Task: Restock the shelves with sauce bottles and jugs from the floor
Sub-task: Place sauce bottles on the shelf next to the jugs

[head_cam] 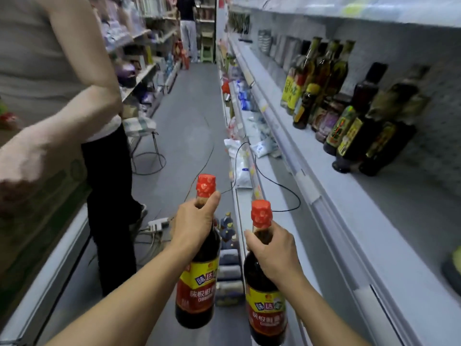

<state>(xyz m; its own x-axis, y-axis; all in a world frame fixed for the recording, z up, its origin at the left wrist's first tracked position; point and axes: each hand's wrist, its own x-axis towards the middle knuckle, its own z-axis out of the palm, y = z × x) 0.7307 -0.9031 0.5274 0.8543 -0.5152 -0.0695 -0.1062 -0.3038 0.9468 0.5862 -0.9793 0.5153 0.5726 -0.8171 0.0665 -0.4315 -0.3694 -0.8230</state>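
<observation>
I hold two dark sauce bottles with red caps and red-and-yellow labels, upright over the aisle floor. My left hand grips the neck of the left bottle. My right hand grips the neck of the right bottle. To the right runs a white shelf, with several dark bottles standing at its back. Below my hands, more bottles stand on the floor, partly hidden by my left bottle.
A person in dark trousers stands close on the left, an arm reaching across. A power strip and cables lie on the floor. A wire stool stands behind. Another person is far down the aisle. White bags fill lower shelves.
</observation>
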